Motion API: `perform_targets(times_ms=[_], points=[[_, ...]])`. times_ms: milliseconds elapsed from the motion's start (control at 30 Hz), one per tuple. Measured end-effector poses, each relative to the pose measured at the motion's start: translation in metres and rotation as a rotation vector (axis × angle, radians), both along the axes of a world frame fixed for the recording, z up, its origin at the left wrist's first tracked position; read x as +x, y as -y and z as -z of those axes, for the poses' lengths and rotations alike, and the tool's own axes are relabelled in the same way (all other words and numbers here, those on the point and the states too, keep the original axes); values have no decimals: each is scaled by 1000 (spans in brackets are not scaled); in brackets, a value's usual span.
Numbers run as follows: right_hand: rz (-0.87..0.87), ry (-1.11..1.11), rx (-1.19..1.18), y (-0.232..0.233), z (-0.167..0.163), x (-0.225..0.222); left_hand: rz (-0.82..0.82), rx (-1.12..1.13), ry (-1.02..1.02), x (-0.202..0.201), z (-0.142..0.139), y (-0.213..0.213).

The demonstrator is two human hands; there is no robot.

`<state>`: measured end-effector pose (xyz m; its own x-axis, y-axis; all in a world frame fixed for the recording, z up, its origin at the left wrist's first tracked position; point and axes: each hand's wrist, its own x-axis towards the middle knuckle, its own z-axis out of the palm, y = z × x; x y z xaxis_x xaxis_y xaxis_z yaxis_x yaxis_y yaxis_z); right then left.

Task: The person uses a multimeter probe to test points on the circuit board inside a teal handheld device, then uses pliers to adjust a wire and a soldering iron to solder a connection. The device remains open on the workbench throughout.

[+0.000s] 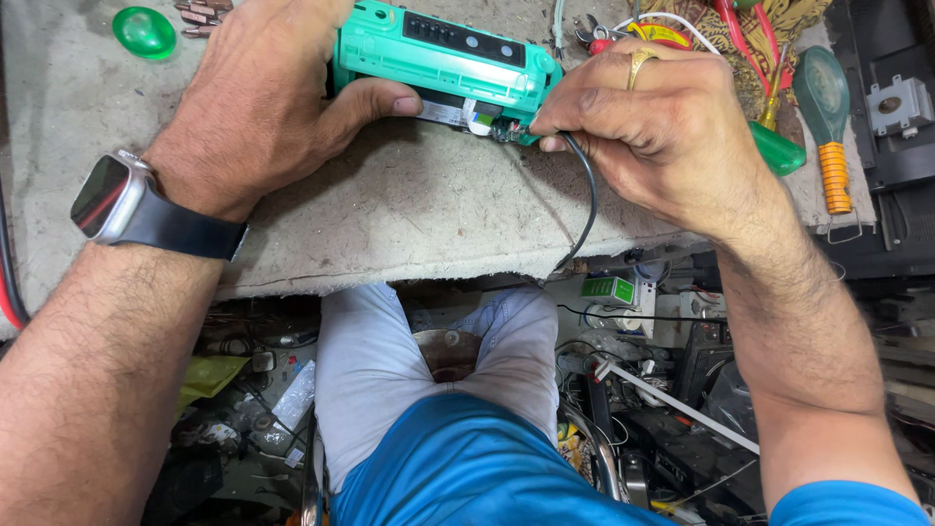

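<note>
The left hand [258,102] clamps the one green device [443,63] flat on the grey surface [390,209], while the right hand [653,122] pinches the one black cable [587,200] at the device's near corner. Best to keep the device pinned and work the cable end gently, in line with its socket. Nearby lie two green-handled screwdrivers [828,117] and one green dome cap [144,31].

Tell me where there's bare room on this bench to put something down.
Bare mat lies in front of the green device, between the left hand and right hand. The back right, around the screwdrivers, is crowded.
</note>
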<state>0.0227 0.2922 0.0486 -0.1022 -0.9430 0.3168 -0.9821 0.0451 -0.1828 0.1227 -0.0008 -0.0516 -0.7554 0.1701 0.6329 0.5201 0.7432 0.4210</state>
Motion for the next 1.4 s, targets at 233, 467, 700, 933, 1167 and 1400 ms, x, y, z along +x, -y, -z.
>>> perform_targets(times_ms=[233, 467, 700, 933, 1167, 1400], points=[[14, -38, 16, 1, -2, 1, 5, -14, -10, 0, 0, 1], [26, -62, 46, 2, -3, 1, 22, -3, 3, -2, -3, 1], [17, -83, 42, 1, -2, -1, 7, -5, 28, -1, -3, 0], [15, -103, 60, -1, -1, -3, 16, -10, -5, -2, -1, 0], [29, -88, 63, -2, -1, -4, 3, -15, 6, -2, -1, 0], [24, -99, 29, -3, 1, -2, 7, -13, 0, -2, -1, -1]])
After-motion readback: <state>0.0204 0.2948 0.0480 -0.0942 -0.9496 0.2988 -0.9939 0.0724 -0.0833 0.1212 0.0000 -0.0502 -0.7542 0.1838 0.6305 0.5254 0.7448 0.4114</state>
